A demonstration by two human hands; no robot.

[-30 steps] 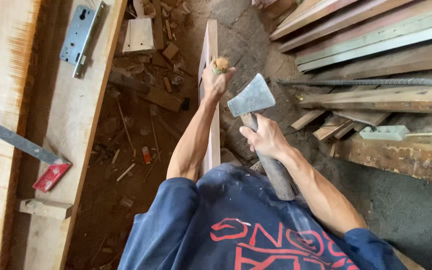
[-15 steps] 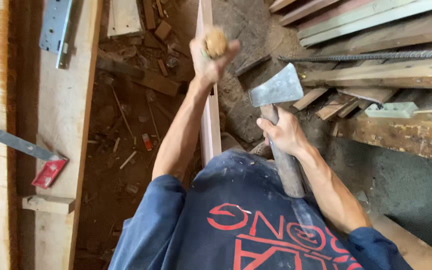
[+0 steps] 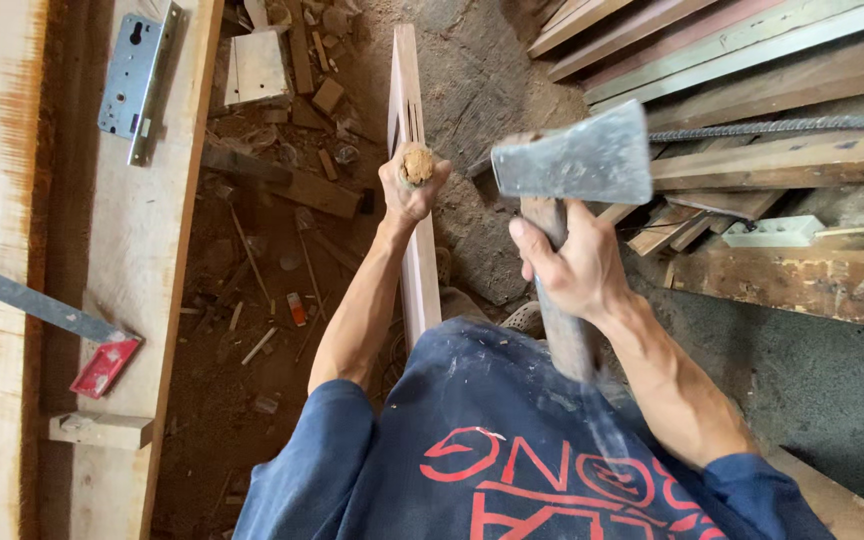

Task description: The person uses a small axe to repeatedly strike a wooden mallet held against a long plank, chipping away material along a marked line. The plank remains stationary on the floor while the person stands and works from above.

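At frame centre the left hand [image 3: 410, 190] grips a chisel [image 3: 415, 163] set on the upright board [image 3: 419, 270]. The right hand [image 3: 572, 265] clutches a raised hatchet [image 3: 577, 160]; the cut looks barely begun, most work left.

The hatchet [image 3: 577, 160] rises right of the upright board [image 3: 414, 230] (lock case [image 3: 132, 75] lies far left).

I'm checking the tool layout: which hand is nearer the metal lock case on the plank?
Left. The left hand grips a chisel handle, nearer the lock case; the right hand, holding the hatchet, is farther.
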